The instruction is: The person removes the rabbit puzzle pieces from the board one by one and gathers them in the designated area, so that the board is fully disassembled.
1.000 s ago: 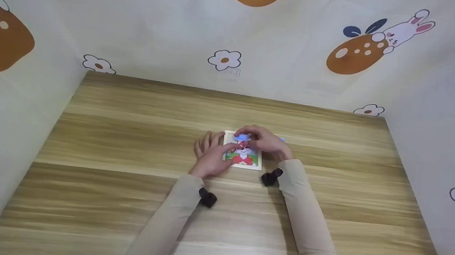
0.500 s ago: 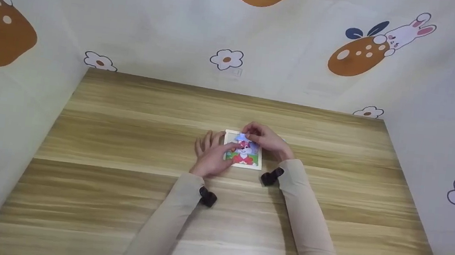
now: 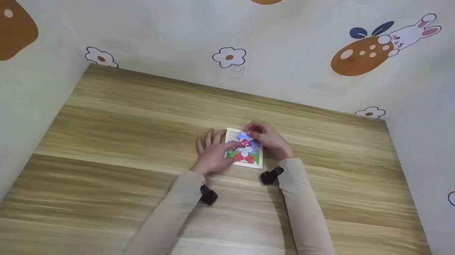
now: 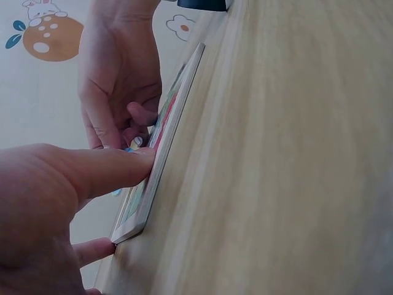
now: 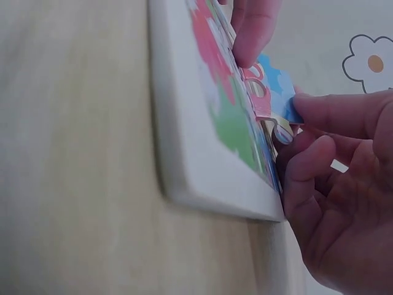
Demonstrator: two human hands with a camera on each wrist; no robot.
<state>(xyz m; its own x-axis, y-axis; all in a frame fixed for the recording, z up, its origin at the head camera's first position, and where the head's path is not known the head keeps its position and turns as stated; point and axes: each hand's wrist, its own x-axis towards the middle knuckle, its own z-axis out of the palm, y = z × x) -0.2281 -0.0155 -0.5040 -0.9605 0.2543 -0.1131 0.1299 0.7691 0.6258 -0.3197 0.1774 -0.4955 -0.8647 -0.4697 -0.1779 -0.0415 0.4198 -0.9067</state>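
A small jigsaw puzzle in a pale frame (image 3: 244, 165) lies on the table, its picture a red-and-white cartoon animal on green ground. My left hand (image 3: 212, 156) lies along its left side with fingers spread, and in the left wrist view the straight thumb (image 4: 116, 169) presses on the picture. Over the upper part, my right hand (image 3: 271, 140) pinches a blue and pink puzzle piece (image 5: 277, 92) between thumb and fingers. That piece stands tilted above the frame in the right wrist view. Fingertips of the left hand touch the picture beside it.
The wood-grain table (image 3: 125, 133) spreads around the puzzle. Behind it and at both sides hangs pale cloth (image 3: 170, 32) printed with flowers, rabbits and orange shapes. A small black camera sits on each wrist, the right one (image 3: 271, 175) close to the frame's lower right corner.
My right hand has shifted slightly up and right along the top of the frame, with more of the blue piece now showing. The left hand stays in place on the puzzle.
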